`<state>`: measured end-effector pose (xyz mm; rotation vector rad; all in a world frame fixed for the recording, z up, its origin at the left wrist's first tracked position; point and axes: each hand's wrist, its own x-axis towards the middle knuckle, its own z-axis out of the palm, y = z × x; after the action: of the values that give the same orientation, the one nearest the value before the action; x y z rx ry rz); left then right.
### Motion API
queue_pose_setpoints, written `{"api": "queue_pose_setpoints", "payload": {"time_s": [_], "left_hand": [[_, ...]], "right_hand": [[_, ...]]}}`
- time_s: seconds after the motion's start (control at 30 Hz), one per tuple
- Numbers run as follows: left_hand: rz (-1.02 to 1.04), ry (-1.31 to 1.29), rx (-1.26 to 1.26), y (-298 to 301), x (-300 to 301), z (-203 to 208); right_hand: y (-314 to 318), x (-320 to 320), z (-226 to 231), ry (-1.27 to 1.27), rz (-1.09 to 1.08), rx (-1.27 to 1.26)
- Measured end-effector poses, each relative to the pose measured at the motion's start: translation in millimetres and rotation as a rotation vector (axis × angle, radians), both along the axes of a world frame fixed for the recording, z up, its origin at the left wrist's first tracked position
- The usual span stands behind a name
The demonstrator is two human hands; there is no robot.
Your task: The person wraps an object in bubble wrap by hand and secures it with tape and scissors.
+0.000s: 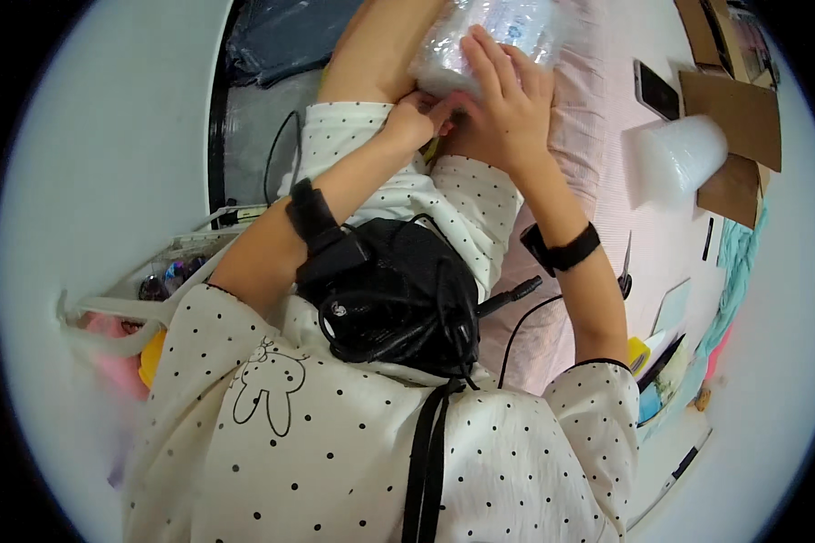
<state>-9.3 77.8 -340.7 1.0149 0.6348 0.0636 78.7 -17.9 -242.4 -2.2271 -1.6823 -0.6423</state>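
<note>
A clear bubble-wrapped package [534, 23] with something pale inside lies at the top, over my legs. Flat across its near right side rests my right hand [516, 98], fingers stretched and apart. Close by on the left, my left hand [414, 119] is closed at the package's near edge, its fingers bent towards my right hand. What those fingers pinch is hidden. Where the two hands come together, the detail is too blurred to make out.
On the pink bedding at right are a phone [656, 90], a roll of bubble wrap [684, 156], an opened cardboard box [738, 118] and scissors [626, 276]. A black pouch with cables [398, 299] sits on my lap. A white rack [118, 312] stands at left.
</note>
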Motion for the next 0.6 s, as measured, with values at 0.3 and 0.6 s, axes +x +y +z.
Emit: {"api": "queue_pose_setpoints", "payload": {"time_s": [0.3,0.6], "left_hand": [[-0.068,0.042,-0.045,9.0,-6.5,-0.1],[-0.14,0.05,-0.132,6.4,-7.6,7.0]], "right_hand": [[-229.6,-11.4,87.0,0.255,-0.968,-0.049],[-362.8,-62.5,39.1,0.495,-1.131,-0.276]]}}
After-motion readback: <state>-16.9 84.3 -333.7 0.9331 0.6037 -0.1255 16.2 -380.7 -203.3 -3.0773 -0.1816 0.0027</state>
